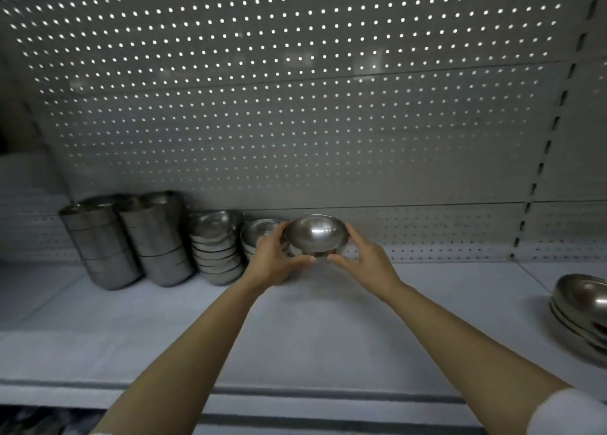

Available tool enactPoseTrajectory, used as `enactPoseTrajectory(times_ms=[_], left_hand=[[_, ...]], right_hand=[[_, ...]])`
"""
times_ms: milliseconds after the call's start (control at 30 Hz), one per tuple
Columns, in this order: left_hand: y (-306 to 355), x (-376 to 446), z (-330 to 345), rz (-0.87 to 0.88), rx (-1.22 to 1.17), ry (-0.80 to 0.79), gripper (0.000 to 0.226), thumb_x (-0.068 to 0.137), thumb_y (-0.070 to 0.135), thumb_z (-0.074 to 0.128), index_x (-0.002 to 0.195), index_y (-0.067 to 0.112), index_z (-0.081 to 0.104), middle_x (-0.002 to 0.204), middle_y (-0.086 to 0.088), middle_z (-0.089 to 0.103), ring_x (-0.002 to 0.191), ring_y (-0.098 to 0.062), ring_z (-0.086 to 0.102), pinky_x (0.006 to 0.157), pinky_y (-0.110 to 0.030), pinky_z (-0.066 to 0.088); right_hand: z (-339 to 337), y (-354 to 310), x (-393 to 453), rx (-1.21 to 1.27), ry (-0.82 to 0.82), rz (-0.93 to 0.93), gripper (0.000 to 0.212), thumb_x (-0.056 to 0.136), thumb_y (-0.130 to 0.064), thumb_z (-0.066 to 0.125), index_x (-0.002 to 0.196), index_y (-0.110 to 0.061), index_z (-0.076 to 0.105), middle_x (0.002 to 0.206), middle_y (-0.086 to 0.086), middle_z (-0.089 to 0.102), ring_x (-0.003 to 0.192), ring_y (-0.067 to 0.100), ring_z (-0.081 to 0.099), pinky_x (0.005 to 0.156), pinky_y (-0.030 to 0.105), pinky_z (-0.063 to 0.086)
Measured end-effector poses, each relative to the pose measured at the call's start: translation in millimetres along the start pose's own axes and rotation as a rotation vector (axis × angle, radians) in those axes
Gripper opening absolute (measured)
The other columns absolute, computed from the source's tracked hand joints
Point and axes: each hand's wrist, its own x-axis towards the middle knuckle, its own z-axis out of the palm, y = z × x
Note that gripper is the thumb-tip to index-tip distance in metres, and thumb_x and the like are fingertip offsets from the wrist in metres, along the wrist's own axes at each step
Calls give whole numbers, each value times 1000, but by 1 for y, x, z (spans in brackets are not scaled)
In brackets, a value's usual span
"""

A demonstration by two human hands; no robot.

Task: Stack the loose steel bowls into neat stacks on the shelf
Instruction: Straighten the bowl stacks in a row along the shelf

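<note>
Cupping a steel bowl (316, 235) between them, left hand (274, 260) and right hand (364, 254) grip its sides.

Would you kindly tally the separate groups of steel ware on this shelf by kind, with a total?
Tall stacks of straight-sided steel containers at far left: 2
Stacks of shallow steel bowls, left of the hands: 2
Bowl held in both hands, left hand and right hand: 1
Bowl stack at right edge: 1
Total: 6
</note>
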Motion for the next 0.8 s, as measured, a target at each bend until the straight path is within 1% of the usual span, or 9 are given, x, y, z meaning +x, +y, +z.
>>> enactPoseTrajectory(times_ms=[33,100,167,233,367,433,500,567,800], left_hand=[[-8,3,-11,-14,24,19,87,60,41,92,135,22,52,124,4,62,112,-11,58,89,-15,47],[-24,11,-33,-32,79,68,97,50,62,87,134,28,51,115,4,64,111,-17,58,92,-28,52],[-38,22,-50,-36,141,87,102,49,68,83,137,30,49,111,4,63,114,-22,55,94,-37,52],[-51,32,-61,-60,173,86,107,55,62,86,145,24,44,124,0,60,126,-22,46,104,-38,45],[-84,55,-69,-110,195,93,146,30,97,62,152,22,35,137,-4,57,134,-25,45,109,-45,44],[-94,62,-69,-114,218,76,140,35,96,63,150,22,37,134,-2,58,132,-24,46,108,-40,44],[-90,61,-68,-76,295,81,116,53,80,75,148,23,40,131,1,60,129,-25,44,103,-31,40],[-90,64,-65,-11,418,117,100,64,71,75,145,23,41,132,0,60,125,-28,44,100,-33,35],[-90,62,-58,4,730,90,101,78,81,49,154,18,27,155,2,39,139,-31,27,112,-41,26]], right_hand=[[11,-7,9,16,-17,-9,73,82,-46,70,144,-28,36,135,-7,55,123,13,51,93,20,39],[31,-17,26,33,-53,-12,76,81,-50,68,146,-30,34,136,-6,55,122,14,51,94,23,41],[49,-23,41,30,-75,-16,78,81,-54,65,147,-29,31,137,-4,55,123,16,51,96,26,43],[64,-27,54,33,-85,-3,76,83,-51,66,147,-29,31,137,-5,54,124,16,51,95,24,42],[86,-30,74,7,-113,11,70,88,-40,65,147,-21,32,138,-1,53,125,17,49,86,11,34],[93,-26,81,7,-129,19,69,89,-39,64,147,-21,32,140,-2,51,127,16,47,86,10,32],[97,-23,86,7,-140,24,67,89,-38,64,147,-23,33,140,-3,51,128,15,47,87,11,32],[101,-18,88,6,-146,37,67,89,-40,64,147,-26,32,139,-5,52,127,15,48,88,13,34],[109,-6,88,30,-156,61,69,88,-45,63,147,-36,29,137,-13,50,122,6,48,94,19,39]])
